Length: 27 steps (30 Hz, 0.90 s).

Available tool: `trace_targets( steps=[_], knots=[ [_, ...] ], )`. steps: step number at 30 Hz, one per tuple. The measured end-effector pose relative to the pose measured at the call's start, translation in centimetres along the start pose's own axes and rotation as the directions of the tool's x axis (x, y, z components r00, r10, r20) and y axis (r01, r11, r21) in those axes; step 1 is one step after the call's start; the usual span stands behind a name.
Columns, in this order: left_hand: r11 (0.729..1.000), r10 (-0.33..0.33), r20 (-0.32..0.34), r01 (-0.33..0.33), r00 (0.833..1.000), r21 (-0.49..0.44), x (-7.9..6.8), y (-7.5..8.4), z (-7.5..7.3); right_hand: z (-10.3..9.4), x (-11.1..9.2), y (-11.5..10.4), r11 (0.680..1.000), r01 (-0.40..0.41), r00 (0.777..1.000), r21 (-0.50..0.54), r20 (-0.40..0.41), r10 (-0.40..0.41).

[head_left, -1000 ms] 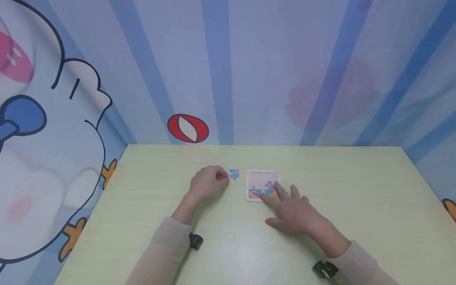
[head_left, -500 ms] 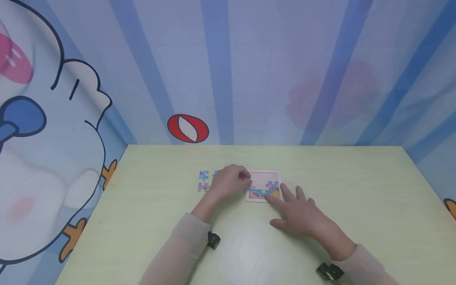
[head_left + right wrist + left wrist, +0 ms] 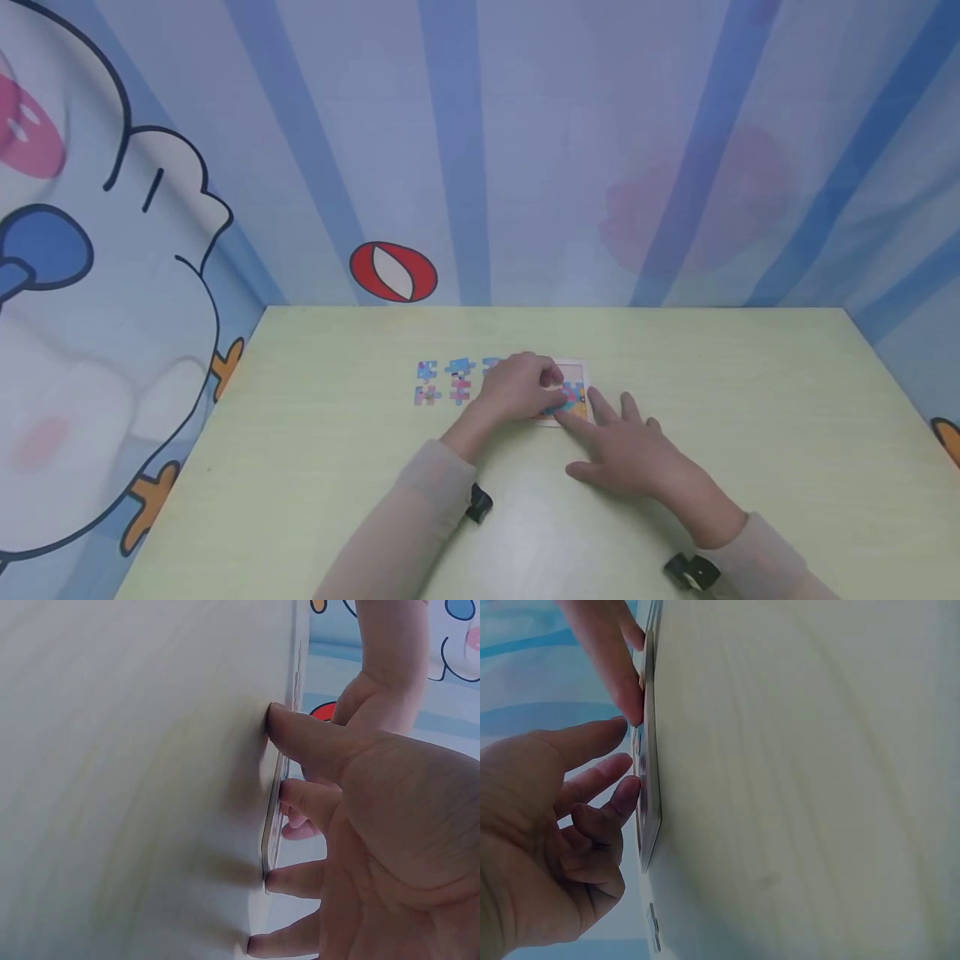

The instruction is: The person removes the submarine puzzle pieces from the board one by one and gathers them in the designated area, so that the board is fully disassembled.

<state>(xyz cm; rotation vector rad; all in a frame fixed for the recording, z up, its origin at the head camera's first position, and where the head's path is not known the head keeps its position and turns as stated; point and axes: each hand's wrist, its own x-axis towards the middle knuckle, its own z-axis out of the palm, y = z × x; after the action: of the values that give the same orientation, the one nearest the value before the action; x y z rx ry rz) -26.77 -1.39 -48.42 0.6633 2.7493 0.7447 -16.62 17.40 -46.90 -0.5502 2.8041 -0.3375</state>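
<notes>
A small square jigsaw tray (image 3: 579,363) with a pale frame lies on the table, colourful pieces along its bottom and right side. My left hand (image 3: 517,385) is over its left part and covers much of it. In the left wrist view the thumb and bent fingers (image 3: 592,817) come down to the tray, tips close together; whether a piece is between them is hidden. My right hand (image 3: 628,450) lies spread at the tray's lower right corner, index finger on its front edge. Left of the tray lie several loose jigsaw pieces (image 3: 459,367) in two rows.
The pale wooden table (image 3: 300,500) ends at a blue striped backdrop (image 3: 562,167) with cartoon figures. A small black wrist camera (image 3: 478,503) is strapped to the left wrist, and another one (image 3: 692,572) to the right.
My left hand has moved right from the loose pieces to over the tray, uncovering those pieces. The right hand has shifted slightly right, still at the tray's corner.
</notes>
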Motion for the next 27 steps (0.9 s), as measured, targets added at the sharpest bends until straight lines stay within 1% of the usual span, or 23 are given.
trace_targets(
  steps=[5,14,27],
  knots=[
    [1.0,-0.026,0.012,0.026,1.0,0.017,0.33,0.51,0.19,0.03,-0.04,-0.11,1.0,0.004,1.0,-0.011,-0.003,-0.004],
    [0.998,-0.053,0.016,0.053,0.998,0.017,0.57,0.94,0.55,0.03,-0.07,-0.11,1.0,0.001,1.0,-0.019,-0.007,-0.001],
    [0.998,-0.043,0.001,0.042,0.999,0.037,0.37,1.11,0.68,-0.12,-0.17,-0.27,1.0,-0.002,1.0,-0.023,-0.009,0.002]
  ],
)
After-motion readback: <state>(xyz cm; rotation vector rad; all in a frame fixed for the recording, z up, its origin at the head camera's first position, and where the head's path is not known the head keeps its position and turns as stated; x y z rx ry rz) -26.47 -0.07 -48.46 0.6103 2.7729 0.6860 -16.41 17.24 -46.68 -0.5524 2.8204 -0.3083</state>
